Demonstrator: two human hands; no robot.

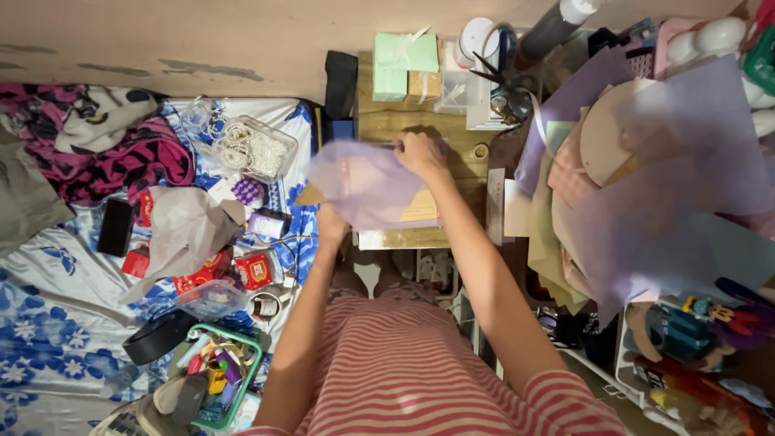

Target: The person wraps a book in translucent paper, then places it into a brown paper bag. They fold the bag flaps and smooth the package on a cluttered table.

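Observation:
I hold a translucent lilac sheet of tissue paper (367, 186) over a small wooden table (395, 125). My right hand (420, 152) grips the sheet's top edge, fingers curled. My left hand (329, 222) is under the sheet's lower left corner, mostly hidden by it, and appears to pinch it. A tan paper shape (420, 208) shows through the sheet on the table. The sheet is blurred.
A stack of lilac, pink and tan papers (646, 186) fills the right. Mint and tan gift boxes (406, 64), scissors (492, 73) and tape rolls stand at the table's back. To the left, a blue floral bedsheet (56, 323) carries red boxes, crumpled paper, beads and a basket (222, 379).

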